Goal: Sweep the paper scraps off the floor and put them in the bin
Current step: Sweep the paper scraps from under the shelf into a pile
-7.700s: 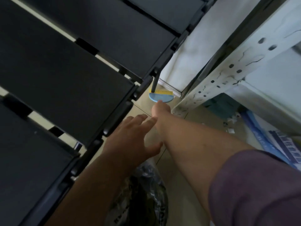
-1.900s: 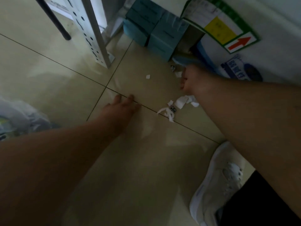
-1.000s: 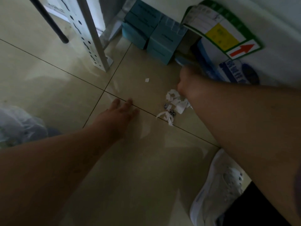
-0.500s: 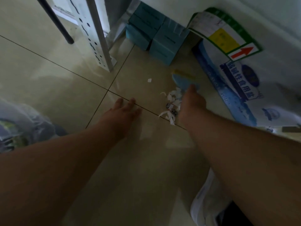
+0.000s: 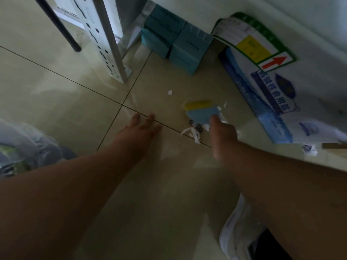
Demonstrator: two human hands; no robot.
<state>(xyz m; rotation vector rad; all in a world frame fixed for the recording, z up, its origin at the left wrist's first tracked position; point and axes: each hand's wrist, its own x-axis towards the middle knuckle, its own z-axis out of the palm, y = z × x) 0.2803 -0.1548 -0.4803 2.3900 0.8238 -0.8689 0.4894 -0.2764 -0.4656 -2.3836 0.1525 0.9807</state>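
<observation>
Glossy beige floor tiles (image 5: 56,94) carry the left hand (image 5: 139,132), fingers flat and spread. Right of it, crumpled white paper scraps (image 5: 191,132) lie bunched, now under the blue, yellow-bristled brush (image 5: 201,113) that the right hand (image 5: 223,136) grips, swung nearer since before.

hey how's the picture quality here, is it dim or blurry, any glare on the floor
Head view: dim overall, with both forearms in deep shadow; pale window glare streaks the glossy floor tiles; the right hand and its blue brush are smeared by motion blur, while the left hand looks steadier; wide-angle bending curves the shelf post.
</observation>
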